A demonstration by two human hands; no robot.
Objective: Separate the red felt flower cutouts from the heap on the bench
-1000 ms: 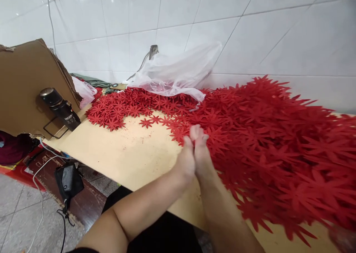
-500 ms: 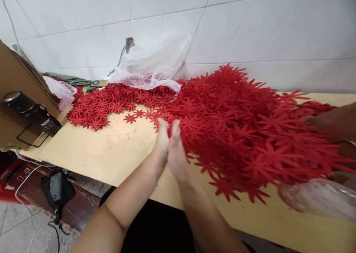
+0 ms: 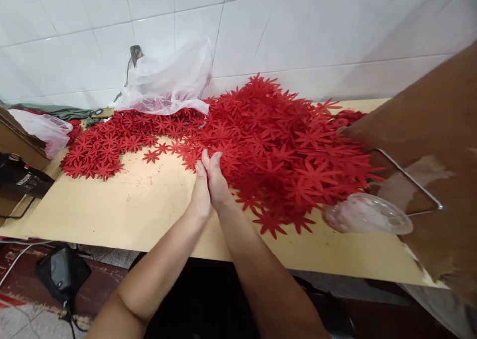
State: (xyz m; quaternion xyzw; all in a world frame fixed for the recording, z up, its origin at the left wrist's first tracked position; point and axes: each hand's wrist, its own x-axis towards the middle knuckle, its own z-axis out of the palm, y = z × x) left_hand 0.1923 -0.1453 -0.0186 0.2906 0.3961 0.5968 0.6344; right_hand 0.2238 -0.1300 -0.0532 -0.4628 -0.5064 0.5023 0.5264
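Head view, bottom of the frame: two bare forearms rise from the lower edge and meet near the centre. The left hand (image 3: 201,192) and the right hand (image 3: 216,182) are pressed side by side, fingers together and pointing away, their tips at the near edge of a large heap of red flower-shaped cutouts (image 3: 283,140). Whether a cutout is pinched between them cannot be told; the fingers look narrow rather than spread.

The heap lies on a tan surface (image 3: 122,210) and fills the centre and right-centre of the frame, thickest just beyond the hands. Single cutouts trail off at its lower right edge. A flatter spread of the same cutouts (image 3: 100,147) lies to the left-centre, joined to the heap along the back.

At the right edge a brown cardboard panel (image 3: 439,145) leans in close to the camera, with a thin metal wire (image 3: 410,180) across it and a clear plastic dome-shaped piece (image 3: 367,214) just below. At the far left sits a black flask (image 3: 22,180), partly cut off.

Farther back, a crumpled clear plastic bag (image 3: 167,80) rests against the white tiled wall (image 3: 298,26) in the upper part of the frame.
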